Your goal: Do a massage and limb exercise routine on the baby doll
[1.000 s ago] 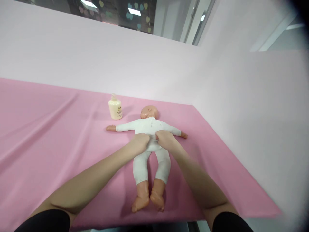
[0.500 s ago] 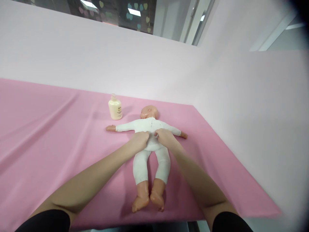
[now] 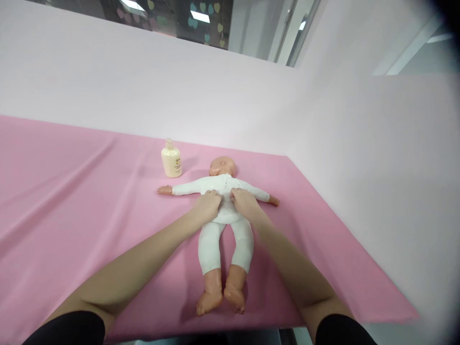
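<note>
A baby doll (image 3: pixel 227 211) with a white cloth body and tan plastic head, hands and feet lies stretched out, head away from me and arms spread. Its head is turned so that an ear faces up. My left hand (image 3: pixel 208 205) rests on the left side of the doll's torso, fingers curled in and closed against the cloth. On the other side of the torso, my right hand (image 3: pixel 244 201) is closed in the same way, thumb side towards the middle. A narrow strip of white cloth shows between the two hands. What the fingertips pinch is mostly hidden.
A cream pump bottle (image 3: pixel 171 160) stands upright beyond the doll's left-hand arm. Under everything lies a pink sheet (image 3: pixel 89 201) with some creases. White walls (image 3: pixel 179 91) rise behind and to the right, with a window (image 3: pixel 172 21) above.
The knuckles of my left hand have shifted slightly up and left, fingers more curled. My right hand has moved a little towards the doll's head. The doll and bottle stay put.
</note>
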### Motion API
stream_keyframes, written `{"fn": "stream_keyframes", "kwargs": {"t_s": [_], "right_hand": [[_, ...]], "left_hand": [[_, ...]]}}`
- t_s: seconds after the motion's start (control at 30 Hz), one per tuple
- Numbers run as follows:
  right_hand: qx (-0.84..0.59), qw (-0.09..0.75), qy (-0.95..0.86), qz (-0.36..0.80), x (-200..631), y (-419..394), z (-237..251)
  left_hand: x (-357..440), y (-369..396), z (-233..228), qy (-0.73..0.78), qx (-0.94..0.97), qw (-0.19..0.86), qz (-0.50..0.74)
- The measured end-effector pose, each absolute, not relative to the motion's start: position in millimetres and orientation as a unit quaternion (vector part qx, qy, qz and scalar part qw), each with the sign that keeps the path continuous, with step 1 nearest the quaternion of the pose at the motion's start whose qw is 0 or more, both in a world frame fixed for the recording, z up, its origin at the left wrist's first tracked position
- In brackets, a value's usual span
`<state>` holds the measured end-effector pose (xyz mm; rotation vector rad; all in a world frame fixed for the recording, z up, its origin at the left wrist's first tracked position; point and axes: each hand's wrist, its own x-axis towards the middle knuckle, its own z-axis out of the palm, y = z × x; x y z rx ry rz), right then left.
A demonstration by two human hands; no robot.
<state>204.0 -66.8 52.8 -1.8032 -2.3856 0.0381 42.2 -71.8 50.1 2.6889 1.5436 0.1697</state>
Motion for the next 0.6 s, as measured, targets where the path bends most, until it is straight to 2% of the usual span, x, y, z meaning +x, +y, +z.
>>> {"fn": "stream_keyframes", "kwargs": {"t_s": [0.47,0.6], "right_hand": [[-0.610,0.102,-0.786,0.014,203.9,-58.9,46.3],[-0.611,0.123,-0.782,0.004,203.9,-57.0,43.8]], "left_hand": [[40.9,-58.2,36.2,0.522,0.846,0.026,0.103],[41.0,-55.9,32.6,0.517,0.847,-0.005,0.124]]}}
